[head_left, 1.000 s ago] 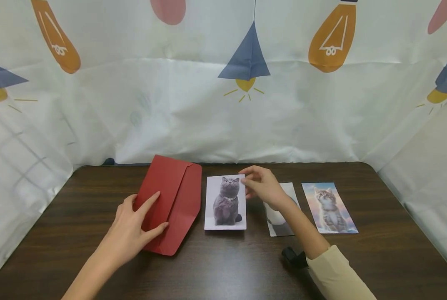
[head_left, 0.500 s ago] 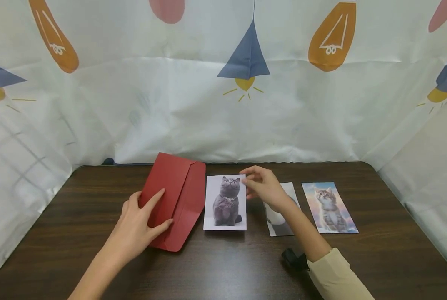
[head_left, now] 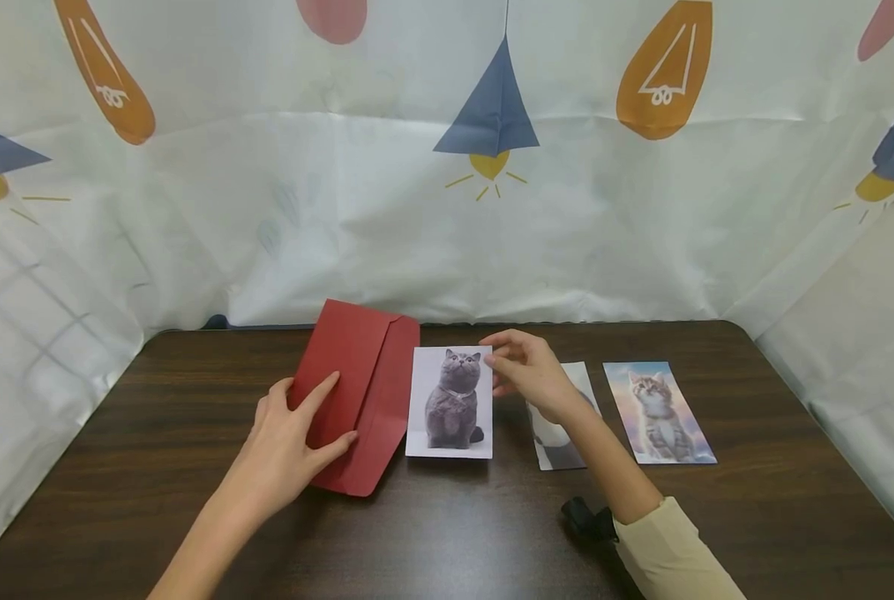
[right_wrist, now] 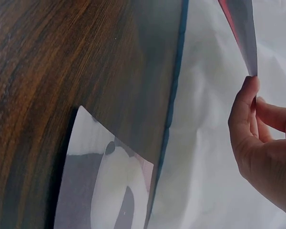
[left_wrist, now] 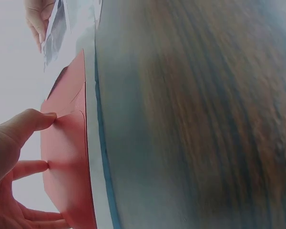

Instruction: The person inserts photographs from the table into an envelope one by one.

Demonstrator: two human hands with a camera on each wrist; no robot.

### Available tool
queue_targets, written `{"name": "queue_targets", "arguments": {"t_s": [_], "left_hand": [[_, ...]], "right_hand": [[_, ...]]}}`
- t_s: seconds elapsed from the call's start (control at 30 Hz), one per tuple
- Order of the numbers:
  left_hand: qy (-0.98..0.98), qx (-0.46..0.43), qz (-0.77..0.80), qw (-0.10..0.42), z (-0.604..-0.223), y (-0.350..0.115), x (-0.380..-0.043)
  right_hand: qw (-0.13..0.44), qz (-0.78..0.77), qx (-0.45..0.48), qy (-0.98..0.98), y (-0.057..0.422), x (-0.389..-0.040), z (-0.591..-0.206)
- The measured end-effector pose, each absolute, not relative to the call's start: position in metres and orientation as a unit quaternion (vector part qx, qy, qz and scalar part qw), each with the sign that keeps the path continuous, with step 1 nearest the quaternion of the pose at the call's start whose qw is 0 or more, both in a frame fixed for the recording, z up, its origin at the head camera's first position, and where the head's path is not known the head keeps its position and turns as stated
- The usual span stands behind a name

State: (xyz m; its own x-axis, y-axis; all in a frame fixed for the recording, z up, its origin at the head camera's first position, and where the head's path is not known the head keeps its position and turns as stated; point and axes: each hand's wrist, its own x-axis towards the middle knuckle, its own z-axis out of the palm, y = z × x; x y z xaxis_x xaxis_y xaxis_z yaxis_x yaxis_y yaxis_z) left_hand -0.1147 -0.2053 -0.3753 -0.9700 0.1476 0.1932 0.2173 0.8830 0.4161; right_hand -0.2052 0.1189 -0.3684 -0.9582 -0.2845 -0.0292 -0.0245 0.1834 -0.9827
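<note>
My left hand (head_left: 285,437) grips a red envelope (head_left: 345,350) by its left side, thumb and index finger across its face. The envelope's flap side points right, and it lies at a slant. My right hand (head_left: 525,375) pinches the upper right edge of a grey cat photo card (head_left: 454,404) between thumb and fingers. In the right wrist view that card (right_wrist: 248,38) is held up off the table. The card's left edge is close beside the envelope's flap; from the head it overlaps it slightly. Whether they touch, I cannot tell.
A panda photo card (head_left: 555,446) lies under my right forearm, partly hidden. Farther right lies a kitten photo card (head_left: 660,417). A black device (head_left: 589,518) sits at my right wrist. Behind the dark wooden table (head_left: 447,533) hangs a white curtain (head_left: 417,233) with lamp prints.
The left hand has moved right and slightly away with the envelope, narrowing the gap to the cat card. The right hand and its card have hardly moved.
</note>
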Motion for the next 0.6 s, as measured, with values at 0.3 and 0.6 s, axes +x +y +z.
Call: {"name": "queue_targets", "arguments": {"t_s": [0.3,0.6], "left_hand": [[-0.963,-0.099,-0.235,0.085,-0.372,-0.196,-0.118],[-0.963,-0.1,-0.234,0.085,-0.371,-0.19,-0.121]], "right_hand": [[0.097,-0.636,-0.103,0.759,0.118,-0.206,-0.368],[0.089,-0.642,-0.088,0.756,0.116,-0.208,-0.371]]}}
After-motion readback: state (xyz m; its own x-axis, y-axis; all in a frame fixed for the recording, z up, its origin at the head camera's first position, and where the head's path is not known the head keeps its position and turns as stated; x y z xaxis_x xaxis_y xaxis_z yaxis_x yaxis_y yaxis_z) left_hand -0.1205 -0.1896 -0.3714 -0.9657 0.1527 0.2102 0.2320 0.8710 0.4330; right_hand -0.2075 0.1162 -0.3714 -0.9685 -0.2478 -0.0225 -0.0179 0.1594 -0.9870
